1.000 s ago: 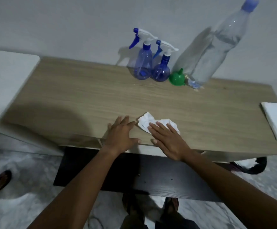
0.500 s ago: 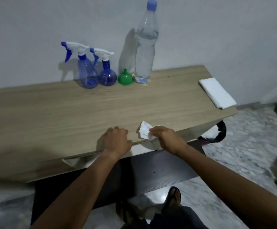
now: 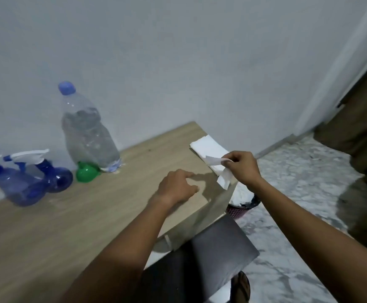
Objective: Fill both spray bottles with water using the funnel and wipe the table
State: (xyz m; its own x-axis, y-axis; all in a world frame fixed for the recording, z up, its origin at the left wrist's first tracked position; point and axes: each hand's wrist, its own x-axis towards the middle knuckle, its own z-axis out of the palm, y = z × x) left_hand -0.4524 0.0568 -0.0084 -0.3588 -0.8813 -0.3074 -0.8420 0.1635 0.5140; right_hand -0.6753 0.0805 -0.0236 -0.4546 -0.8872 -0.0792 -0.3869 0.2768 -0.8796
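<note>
Since half a second ago the right hand [image 3: 242, 168] has lifted the crumpled white tissue [image 3: 223, 178] off the counter [image 3: 73, 226] and carried it to the counter's right end, while the view has swung rightward so the bottles now sit at the far left. From the head camera, the right grip is clenched on the tissue, pinching it between thumb and fingertips, with the paper hanging above the counter's corner and in front of the folded white cloth [image 3: 209, 145] that lies flat at that end. The left hand [image 3: 176, 186] rests on the counter near the front edge, its grip released and holding nothing, fingers loosely curled. Along the wall stand the two blue spray bottles [image 3: 33, 182], touching each other, with white trigger heads fitted. Just to their right the green funnel [image 3: 86, 173] lies on the counter against the base of the tall clear water bottle [image 3: 86, 132], which is capped in blue and partly full. Below the counter's right corner a bin [image 3: 244, 204] with white paper inside stands on the marbled floor [image 3: 292, 167].
</note>
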